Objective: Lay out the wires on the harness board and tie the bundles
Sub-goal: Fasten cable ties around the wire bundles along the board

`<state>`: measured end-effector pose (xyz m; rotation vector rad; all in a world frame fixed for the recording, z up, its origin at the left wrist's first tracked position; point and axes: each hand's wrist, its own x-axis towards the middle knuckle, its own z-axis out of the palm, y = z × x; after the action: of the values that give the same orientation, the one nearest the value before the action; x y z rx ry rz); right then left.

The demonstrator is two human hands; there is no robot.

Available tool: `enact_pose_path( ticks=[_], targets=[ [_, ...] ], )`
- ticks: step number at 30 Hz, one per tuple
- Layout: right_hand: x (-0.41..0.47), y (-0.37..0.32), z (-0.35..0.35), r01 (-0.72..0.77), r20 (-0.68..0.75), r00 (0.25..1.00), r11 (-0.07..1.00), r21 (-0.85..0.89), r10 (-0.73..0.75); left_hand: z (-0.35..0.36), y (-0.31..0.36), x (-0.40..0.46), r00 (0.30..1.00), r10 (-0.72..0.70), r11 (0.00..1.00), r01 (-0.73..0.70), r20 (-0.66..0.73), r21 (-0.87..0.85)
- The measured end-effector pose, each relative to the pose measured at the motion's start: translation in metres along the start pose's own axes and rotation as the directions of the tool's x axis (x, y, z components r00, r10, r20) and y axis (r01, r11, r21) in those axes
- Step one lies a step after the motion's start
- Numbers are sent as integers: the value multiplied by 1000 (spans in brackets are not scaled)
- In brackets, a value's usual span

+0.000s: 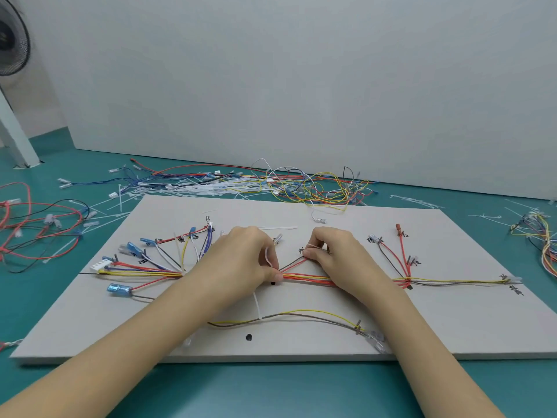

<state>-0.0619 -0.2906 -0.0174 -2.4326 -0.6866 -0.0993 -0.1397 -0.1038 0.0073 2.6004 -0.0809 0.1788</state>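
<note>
A grey harness board lies on the green table with coloured wires fanned over it. The main bundle of red, yellow and orange wires runs left to right across its middle. My left hand pinches a white cable tie looped at the bundle, its tail trailing toward me. My right hand pinches a thin white tie end where red and brown wires branch off. A yellow and brown wire pair curves across the board's near half.
Loose wires and white cable ties are heaped behind the board. Red and black wires lie at the left, another wire bunch at the right edge. A fan stands at the far left. Black dots mark the board.
</note>
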Motion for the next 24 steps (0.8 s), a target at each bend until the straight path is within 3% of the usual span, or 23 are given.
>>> enact_pose_path(
  ticks=[6, 24],
  targets=[
    [0, 2, 3, 35, -10, 999, 999, 26, -34, 6, 2, -10, 992, 70, 985, -52, -107, 163],
    [8, -9, 15, 25, -80, 996, 993, -119, -35, 4, -16, 5, 997, 27, 996, -34, -75, -84]
  ],
)
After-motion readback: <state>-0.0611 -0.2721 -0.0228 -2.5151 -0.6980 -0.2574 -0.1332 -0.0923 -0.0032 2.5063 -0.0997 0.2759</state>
